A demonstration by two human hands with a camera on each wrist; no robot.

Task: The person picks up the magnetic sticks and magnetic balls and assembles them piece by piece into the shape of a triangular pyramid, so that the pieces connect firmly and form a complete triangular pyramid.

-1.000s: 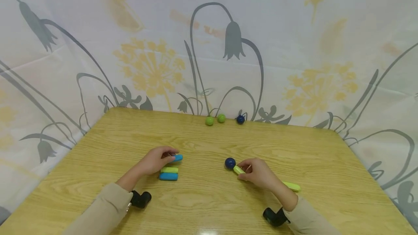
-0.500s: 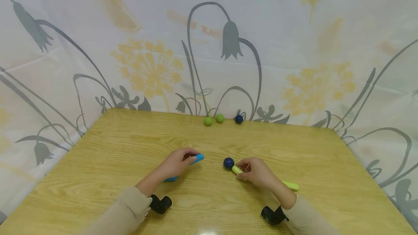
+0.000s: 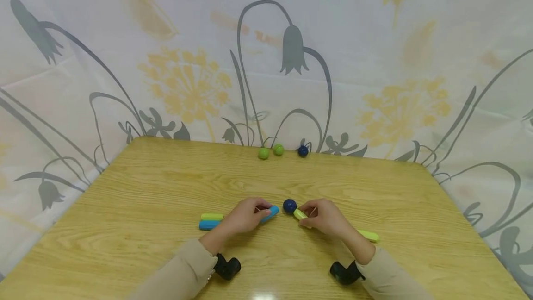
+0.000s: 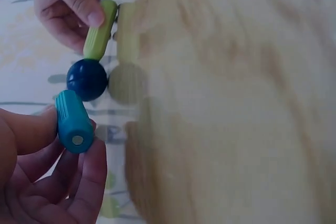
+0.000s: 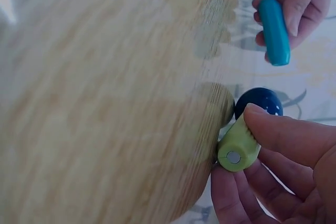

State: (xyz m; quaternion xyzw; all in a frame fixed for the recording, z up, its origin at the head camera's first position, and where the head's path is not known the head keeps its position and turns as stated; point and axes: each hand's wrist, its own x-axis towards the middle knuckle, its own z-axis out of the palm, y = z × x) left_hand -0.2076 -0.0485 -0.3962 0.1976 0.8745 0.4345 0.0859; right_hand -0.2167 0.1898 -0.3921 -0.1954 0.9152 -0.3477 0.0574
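Observation:
My left hand [image 3: 244,216] pinches a blue magnetic stick [image 3: 271,213] between thumb and fingers. A pale metal disc shows in the stick's end in the left wrist view. My right hand [image 3: 326,217] pinches a yellow-green magnetic stick [image 3: 300,215], whose far end touches a dark blue ball [image 3: 289,206]. The ball rests on the table between the hands. In the right wrist view the blue stick [image 5: 274,32] stands apart from the ball [image 5: 260,102], slightly raised. The fingertips behind both sticks are partly hidden.
On the wooden table [image 3: 166,179], a yellow-green stick [image 3: 212,216] and a blue stick [image 3: 209,225] lie side by side, left of my left hand. Another yellow-green stick [image 3: 368,235] lies by my right wrist. Two green balls [image 3: 263,153] and a dark blue ball [image 3: 303,151] sit at the back edge.
My left hand has carried the blue stick rightward from beside the other left-hand sticks to near the dark blue ball. My right hand stays with its stick against the ball.

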